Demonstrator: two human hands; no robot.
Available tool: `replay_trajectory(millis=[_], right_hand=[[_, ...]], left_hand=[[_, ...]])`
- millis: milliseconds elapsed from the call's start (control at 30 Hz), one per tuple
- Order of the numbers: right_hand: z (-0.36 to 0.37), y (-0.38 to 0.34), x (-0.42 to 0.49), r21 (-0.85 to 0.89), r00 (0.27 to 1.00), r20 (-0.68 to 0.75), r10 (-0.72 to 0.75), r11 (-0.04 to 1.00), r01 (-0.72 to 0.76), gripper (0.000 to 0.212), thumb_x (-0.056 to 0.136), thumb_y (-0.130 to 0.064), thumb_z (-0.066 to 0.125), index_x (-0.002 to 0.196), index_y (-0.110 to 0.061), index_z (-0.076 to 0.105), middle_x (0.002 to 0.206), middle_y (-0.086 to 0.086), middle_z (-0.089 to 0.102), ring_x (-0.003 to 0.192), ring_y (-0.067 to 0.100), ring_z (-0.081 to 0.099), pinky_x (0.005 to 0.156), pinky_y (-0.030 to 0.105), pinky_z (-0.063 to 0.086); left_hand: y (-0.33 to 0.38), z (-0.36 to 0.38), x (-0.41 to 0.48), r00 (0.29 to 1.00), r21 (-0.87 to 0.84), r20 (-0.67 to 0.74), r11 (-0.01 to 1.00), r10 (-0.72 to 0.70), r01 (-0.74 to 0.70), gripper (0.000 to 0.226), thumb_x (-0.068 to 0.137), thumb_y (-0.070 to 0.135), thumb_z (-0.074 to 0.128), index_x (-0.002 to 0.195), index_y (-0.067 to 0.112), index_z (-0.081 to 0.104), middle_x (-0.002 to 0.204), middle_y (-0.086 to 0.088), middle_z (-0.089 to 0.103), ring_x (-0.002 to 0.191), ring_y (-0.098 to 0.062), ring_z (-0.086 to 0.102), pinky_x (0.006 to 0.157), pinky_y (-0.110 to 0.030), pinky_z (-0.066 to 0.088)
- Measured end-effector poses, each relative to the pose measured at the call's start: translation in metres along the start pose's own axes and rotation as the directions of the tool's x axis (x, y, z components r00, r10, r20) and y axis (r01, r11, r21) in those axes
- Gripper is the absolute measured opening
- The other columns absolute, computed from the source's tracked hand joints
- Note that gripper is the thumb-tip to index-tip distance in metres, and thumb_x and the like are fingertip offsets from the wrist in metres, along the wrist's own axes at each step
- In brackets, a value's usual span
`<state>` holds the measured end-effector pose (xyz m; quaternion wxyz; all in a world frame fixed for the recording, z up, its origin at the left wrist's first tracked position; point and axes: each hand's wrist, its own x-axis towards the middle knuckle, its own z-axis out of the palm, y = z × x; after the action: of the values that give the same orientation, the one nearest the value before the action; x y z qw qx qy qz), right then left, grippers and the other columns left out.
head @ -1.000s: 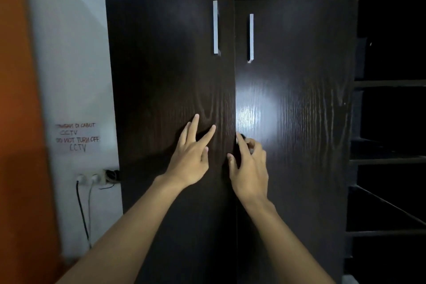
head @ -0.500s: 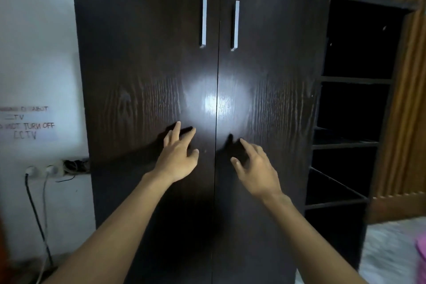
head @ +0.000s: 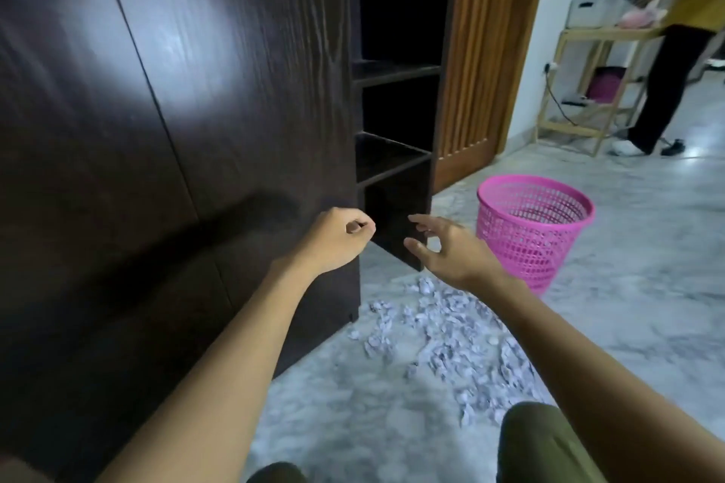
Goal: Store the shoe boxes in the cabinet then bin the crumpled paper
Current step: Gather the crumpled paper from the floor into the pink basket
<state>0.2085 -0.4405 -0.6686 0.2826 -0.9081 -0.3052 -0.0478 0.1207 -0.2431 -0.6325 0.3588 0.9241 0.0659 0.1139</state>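
Observation:
The dark wood cabinet (head: 164,137) fills the left of the view with both doors closed; no shoe boxes show. Several pieces of crumpled white paper (head: 443,329) lie scattered on the marble floor beside its lower right corner. A pink mesh bin (head: 529,227) stands upright on the floor just beyond the paper. My left hand (head: 337,239) is off the door, fingers curled in a loose fist with nothing in it. My right hand (head: 443,251) hovers above the paper, fingers apart and empty, left of the bin.
Open dark shelves (head: 396,71) form the cabinet's right section. A brown wooden door (head: 486,51) stands behind it. At the far right a person (head: 682,51) stands by a light wooden table (head: 588,67). My knees (head: 545,443) show at the bottom.
The left cabinet door went from ajar to closed. Both hands came off the doors and dropped, and my view swung right and down to the paper and the pink bin.

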Motion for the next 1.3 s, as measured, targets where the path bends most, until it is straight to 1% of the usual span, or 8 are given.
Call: replay_trajectory(millis=[167,367,533,667,833,1000,1200,1300], right_hand=[[-0.001,0.085,-0.036,-0.025,0.991,0.039,0.129,0.992,-0.128,0.055,0.095,-0.057,0.052,0.144,-0.033,0.045,0.136,-0.002,0.061,0.123,0.017,0.059,0.098,0.044,0.052],[0.025,0.195,-0.089,-0.022,0.961,0.077,0.265,0.964,-0.264,0.051,0.095,-0.052,0.052,0.142,-0.032,0.048,0.136,-0.002,0.061,0.124,0.018,0.057,0.099,0.037,0.048],[0.066,0.273,-0.114,0.008,0.913,0.176,0.368,0.927,-0.375,0.051,0.095,-0.052,0.051,0.142,-0.032,0.048,0.137,-0.004,0.059,0.124,0.017,0.056,0.098,0.037,0.049],[0.098,0.312,-0.126,0.073,0.870,0.199,0.450,0.879,-0.471,0.051,0.096,-0.047,0.052,0.143,-0.029,0.047,0.140,0.001,0.055,0.124,0.024,0.056,0.097,0.038,0.048],[0.133,0.335,-0.141,0.052,0.808,0.245,0.535,0.825,-0.563,0.050,0.097,-0.043,0.049,0.143,-0.025,0.045,0.142,0.006,0.052,0.130,0.028,0.050,0.098,0.039,0.044],[0.178,0.339,-0.136,0.058,0.776,0.265,0.573,0.794,-0.606,0.051,0.096,-0.042,0.049,0.144,-0.026,0.043,0.141,0.007,0.049,0.130,0.029,0.048,0.100,0.041,0.043],[0.222,0.358,-0.171,0.013,0.739,0.181,0.649,0.750,-0.661,0.063,0.092,-0.044,0.057,0.149,-0.023,0.039,0.146,0.011,0.043,0.133,0.030,0.041,0.101,0.043,0.043],[0.227,0.373,-0.177,-0.004,0.717,0.179,0.673,0.730,-0.684,0.071,0.090,-0.048,0.062,0.150,-0.023,0.036,0.148,0.012,0.039,0.136,0.031,0.039,0.102,0.045,0.044]], left_hand=[[0.016,0.089,0.020,0.986,-0.054,0.162,0.998,0.027,-0.019,0.018,0.095,0.032,0.055,0.097,0.027,0.072,0.096,0.008,0.071,0.089,-0.013,0.067,0.080,-0.036,0.055],[0.010,0.217,0.028,0.978,-0.073,0.205,0.996,-0.025,0.041,0.017,0.091,0.033,0.063,0.084,0.021,0.072,0.085,-0.001,0.073,0.074,-0.011,0.065,0.069,-0.028,0.051],[-0.007,0.307,0.026,0.947,-0.021,0.301,0.992,-0.110,0.122,0.015,0.090,0.036,0.063,0.075,0.038,0.066,0.088,0.008,0.071,0.082,-0.009,0.067,0.078,-0.030,0.054],[-0.005,0.359,0.042,0.927,0.035,0.320,0.980,-0.195,0.194,0.016,0.092,0.030,0.062,0.077,0.034,0.065,0.091,0.003,0.070,0.081,-0.012,0.066,0.071,-0.026,0.051],[-0.017,0.406,0.056,0.890,0.072,0.345,0.954,-0.298,0.292,0.015,0.095,0.026,0.059,0.097,0.016,0.071,0.096,-0.003,0.068,0.087,-0.023,0.065,0.072,-0.029,0.051],[-0.059,0.440,0.055,0.862,0.143,0.309,0.916,-0.401,0.375,0.024,0.093,0.032,0.057,0.113,0.021,0.067,0.110,-0.008,0.067,0.085,-0.026,0.066,0.074,-0.030,0.053],[-0.121,0.471,0.040,0.898,0.294,0.294,0.925,-0.329,0.242,0.049,0.096,0.035,0.052,0.142,0.021,0.045,0.137,-0.010,0.050,0.127,-0.030,0.046,0.099,-0.042,0.045],[-0.152,0.485,0.038,0.911,0.334,0.337,0.935,-0.238,0.120,0.052,0.095,0.035,0.052,0.144,0.018,0.045,0.137,-0.012,0.050,0.127,-0.031,0.043,0.096,-0.044,0.046]])
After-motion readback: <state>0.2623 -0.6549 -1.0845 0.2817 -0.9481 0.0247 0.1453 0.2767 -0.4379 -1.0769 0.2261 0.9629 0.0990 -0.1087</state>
